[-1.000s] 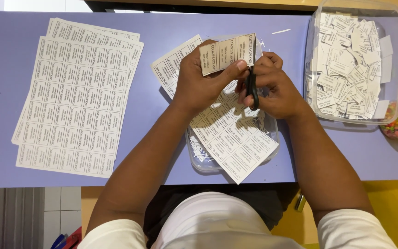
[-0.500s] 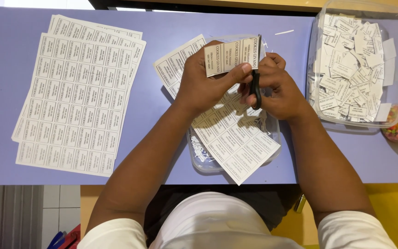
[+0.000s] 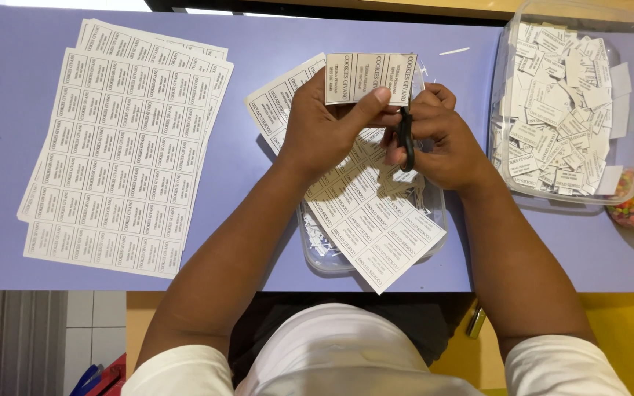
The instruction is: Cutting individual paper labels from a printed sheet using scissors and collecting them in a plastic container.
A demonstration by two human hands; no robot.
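Label strip (image 3: 370,77) barely shifted, label tub (image 3: 571,103) beside

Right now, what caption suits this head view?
Left hand holds a label strip; right hand works black scissors over a sheet.

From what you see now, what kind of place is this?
Probably a home or small craft workspace: a purple table with printed label sheets, a clear tub of cut labels, and hands cutting a strip with scissors.
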